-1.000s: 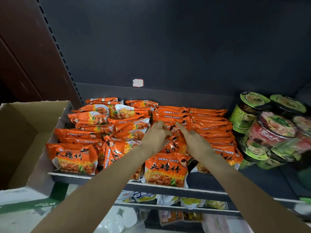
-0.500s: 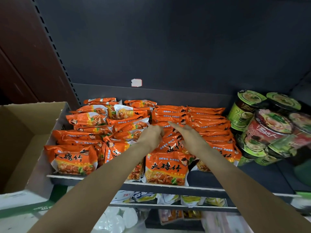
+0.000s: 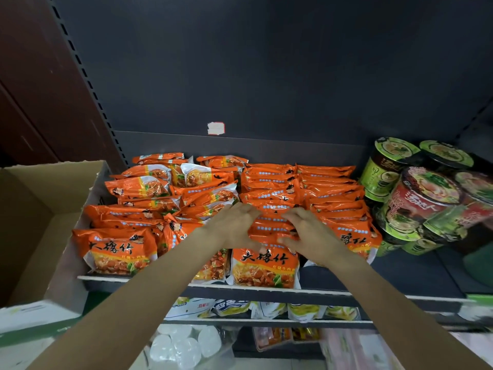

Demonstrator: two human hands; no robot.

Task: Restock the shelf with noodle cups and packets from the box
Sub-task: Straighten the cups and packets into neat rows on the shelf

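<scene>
Left hand: the left hand is at the centre of the frame, lying on the row of orange plastic noodle packets. Its fingers are spread and nearly straight, its thumb low at the front packet; the grip is apart and only presses on the packets.
Right hand: the right hand is just beside the left one, on the same row. Its fingers bend a little over the packet tops and its thumb touches the front of the stack; whether it really clamps a packet, I cannot tell.
Noodle packets: they fill the left and middle part of the dark metal shelf in several rows, standing and leaning toward the back. The front packet of the middle row is upright at the shelf edge, below both hands.
Noodle cups: green and red round noodle cups are piled at the right of the frame, some tilted on their side, next to the last packet row.
Box: the open brown cardboard box is at the left of the frame, touching the shelf end.
Lower shelf: yellow and white packets lie under the shelf edge, at the bottom centre.
Back panel: a small white label sticks on the dark wall above the packets.
</scene>
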